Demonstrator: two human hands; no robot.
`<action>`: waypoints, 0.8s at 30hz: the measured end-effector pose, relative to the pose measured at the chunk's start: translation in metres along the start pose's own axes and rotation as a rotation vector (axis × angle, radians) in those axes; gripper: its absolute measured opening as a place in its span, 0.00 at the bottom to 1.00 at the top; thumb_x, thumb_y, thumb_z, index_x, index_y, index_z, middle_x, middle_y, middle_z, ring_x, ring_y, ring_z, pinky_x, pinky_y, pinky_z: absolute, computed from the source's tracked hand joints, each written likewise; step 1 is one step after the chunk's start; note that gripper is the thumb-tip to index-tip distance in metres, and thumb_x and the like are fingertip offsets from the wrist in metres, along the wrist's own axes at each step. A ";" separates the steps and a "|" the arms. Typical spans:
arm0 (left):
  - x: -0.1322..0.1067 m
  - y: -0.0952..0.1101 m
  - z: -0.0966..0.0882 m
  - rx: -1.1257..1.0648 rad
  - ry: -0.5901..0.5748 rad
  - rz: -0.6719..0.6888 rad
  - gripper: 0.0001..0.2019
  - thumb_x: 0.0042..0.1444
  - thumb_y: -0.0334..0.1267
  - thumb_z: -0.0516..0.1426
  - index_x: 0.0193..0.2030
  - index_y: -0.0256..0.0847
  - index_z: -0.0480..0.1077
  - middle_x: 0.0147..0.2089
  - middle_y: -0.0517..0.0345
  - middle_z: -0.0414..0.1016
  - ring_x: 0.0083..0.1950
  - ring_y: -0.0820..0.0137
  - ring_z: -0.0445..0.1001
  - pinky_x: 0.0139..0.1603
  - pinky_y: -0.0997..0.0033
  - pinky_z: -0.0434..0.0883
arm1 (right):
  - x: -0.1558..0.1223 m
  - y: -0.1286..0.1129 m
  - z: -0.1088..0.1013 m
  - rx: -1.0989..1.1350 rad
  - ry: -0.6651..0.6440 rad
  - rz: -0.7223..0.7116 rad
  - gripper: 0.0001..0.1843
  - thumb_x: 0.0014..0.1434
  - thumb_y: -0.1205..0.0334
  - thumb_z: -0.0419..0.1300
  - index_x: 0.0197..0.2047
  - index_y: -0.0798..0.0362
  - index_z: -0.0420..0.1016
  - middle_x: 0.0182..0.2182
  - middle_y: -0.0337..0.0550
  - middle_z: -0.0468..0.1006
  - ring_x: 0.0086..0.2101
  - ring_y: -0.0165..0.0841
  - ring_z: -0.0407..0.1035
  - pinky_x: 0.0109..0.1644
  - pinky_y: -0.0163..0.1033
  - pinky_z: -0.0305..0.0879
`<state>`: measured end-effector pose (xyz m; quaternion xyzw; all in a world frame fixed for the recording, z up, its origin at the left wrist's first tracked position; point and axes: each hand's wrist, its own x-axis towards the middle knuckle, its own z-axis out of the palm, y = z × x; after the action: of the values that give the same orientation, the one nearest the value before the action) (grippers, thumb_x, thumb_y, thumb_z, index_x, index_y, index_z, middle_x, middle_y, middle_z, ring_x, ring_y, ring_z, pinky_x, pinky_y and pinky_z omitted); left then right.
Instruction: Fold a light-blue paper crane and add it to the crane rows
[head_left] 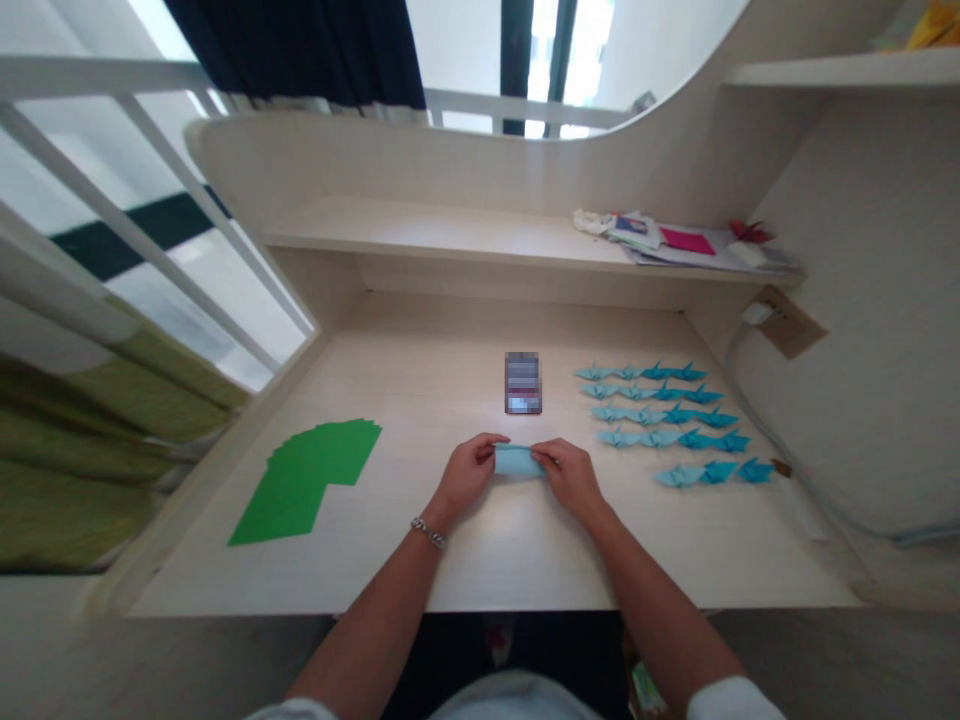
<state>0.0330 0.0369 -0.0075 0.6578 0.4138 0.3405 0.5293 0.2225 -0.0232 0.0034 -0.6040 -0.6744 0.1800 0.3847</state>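
Observation:
A folded sheet of light blue origami paper is stretched between my two hands, low over the middle of the desk. My left hand pinches its left edge, and a chain bracelet circles that wrist. At the opposite edge, the fingers of my right hand are closed on the paper. Just beyond the paper lies a phone with a blurred-out screen. To the right, folded blue paper cranes stand in several rows, shading from pale to deeper blue.
Overlapping green paper sheets are fanned out on the left of the desk. A shelf at the back bears papers and a pink sheet. By the right wall, a cable runs from a socket.

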 end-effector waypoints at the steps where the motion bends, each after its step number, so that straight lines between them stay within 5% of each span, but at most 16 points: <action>1: 0.000 0.001 -0.002 -0.008 0.006 -0.001 0.15 0.53 0.37 0.53 0.46 0.36 0.71 0.39 0.51 0.76 0.38 0.68 0.74 0.39 0.69 0.70 | 0.000 0.000 0.000 0.000 0.002 0.003 0.11 0.59 0.65 0.55 0.41 0.49 0.78 0.36 0.43 0.79 0.38 0.34 0.72 0.45 0.38 0.66; 6: -0.003 0.003 -0.003 0.014 0.027 0.021 0.18 0.53 0.45 0.56 0.47 0.36 0.71 0.38 0.52 0.75 0.35 0.69 0.71 0.35 0.71 0.70 | 0.003 -0.003 0.001 0.006 0.000 0.005 0.13 0.59 0.66 0.55 0.43 0.48 0.78 0.37 0.42 0.79 0.37 0.34 0.73 0.45 0.38 0.67; 15: -0.007 0.003 0.003 0.146 0.078 0.014 0.15 0.49 0.43 0.59 0.42 0.38 0.74 0.26 0.60 0.70 0.27 0.73 0.65 0.27 0.75 0.63 | 0.000 0.004 0.009 0.134 0.024 0.037 0.12 0.57 0.67 0.56 0.41 0.48 0.79 0.36 0.43 0.80 0.37 0.34 0.73 0.44 0.38 0.68; 24: -0.008 0.003 0.004 0.153 0.078 0.003 0.16 0.50 0.44 0.59 0.43 0.39 0.76 0.31 0.56 0.75 0.30 0.71 0.69 0.30 0.73 0.65 | -0.001 0.007 0.009 0.165 0.033 0.060 0.11 0.57 0.66 0.56 0.41 0.48 0.79 0.35 0.43 0.79 0.37 0.34 0.73 0.43 0.39 0.69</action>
<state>0.0333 0.0274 -0.0055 0.6832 0.4581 0.3342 0.4603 0.2207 -0.0203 -0.0081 -0.5931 -0.6323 0.2366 0.4387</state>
